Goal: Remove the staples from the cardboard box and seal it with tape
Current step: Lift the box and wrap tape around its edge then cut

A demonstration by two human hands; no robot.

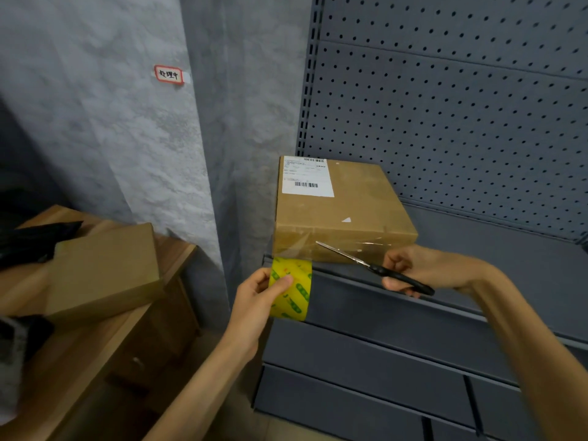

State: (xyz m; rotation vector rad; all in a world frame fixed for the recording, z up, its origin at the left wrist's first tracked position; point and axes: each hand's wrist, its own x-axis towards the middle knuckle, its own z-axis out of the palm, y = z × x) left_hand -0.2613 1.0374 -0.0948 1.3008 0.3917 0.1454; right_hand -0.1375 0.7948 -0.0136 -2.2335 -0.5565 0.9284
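A brown cardboard box (343, 208) with a white shipping label lies on a grey metal shelf (509, 249). Clear tape runs across the box's near side. My left hand (257, 300) grips a yellow roll of tape (291, 288) just below the box's front left corner, with tape stretched up to the box. My right hand (423, 268) holds black-handled scissors (372, 265). Their blades point left and lie against the taped front of the box.
A grey pegboard panel (445, 106) backs the shelf, and lower shelves (366, 377) step out below. At left a wooden cabinet (133, 329) carries another cardboard box (105, 272) and dark items (28, 240). A grey wall (127, 122) bears a small red-edged label.
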